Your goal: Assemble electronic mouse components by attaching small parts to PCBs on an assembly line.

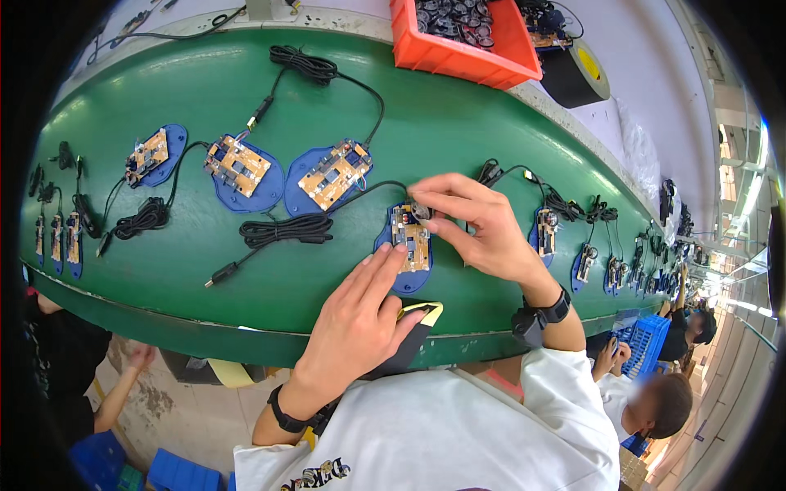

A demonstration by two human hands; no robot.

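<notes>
A tan circuit board on a blue plastic base lies on the green work surface in front of me. My left hand rests on the board with its fingers stretched out, the fingertips touching its left side. Over the board's upper end, my right hand pinches a small dark round part between thumb and fingers. The fingers partly hide this part, so its exact kind is unclear. Beside my left thumb, a black item with a yellow edge sits at the bench's near edge. A black cable runs left from the board to a coiled bundle.
More boards on blue bases with coiled cables lie to the left and right along the green bench. A red bin of small dark round parts stands at the far side, beside a black roll. Other people sit along the bench.
</notes>
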